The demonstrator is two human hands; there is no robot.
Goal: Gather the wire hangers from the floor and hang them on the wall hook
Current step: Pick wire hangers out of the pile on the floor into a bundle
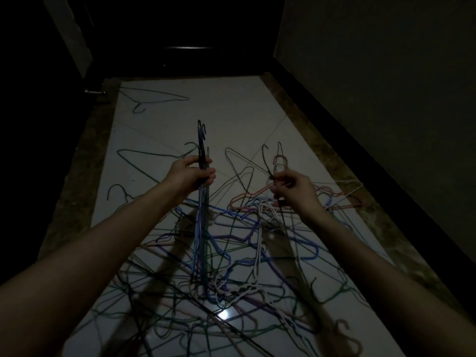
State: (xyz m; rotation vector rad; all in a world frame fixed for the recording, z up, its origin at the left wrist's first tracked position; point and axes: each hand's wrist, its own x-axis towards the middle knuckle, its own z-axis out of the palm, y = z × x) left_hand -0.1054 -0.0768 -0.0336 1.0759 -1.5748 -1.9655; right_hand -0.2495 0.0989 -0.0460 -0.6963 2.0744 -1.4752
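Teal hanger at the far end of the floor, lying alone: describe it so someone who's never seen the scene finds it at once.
Start from the white tiled floor running between dark walls, and look past the tangled pile of hangers to the far left corner near the dark doorway. The teal hanger lies flat there, its hook pointing back toward the person. Unlike the others, it touches no other hanger and lies farthest from both hands.

I'm looking down a dim home hallway: tiled floor (231,112), dark door (180,34), plain wall (386,73) closing in.

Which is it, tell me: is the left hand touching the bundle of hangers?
Touching. The head view shows the left hand gripping the bundle of hangers.
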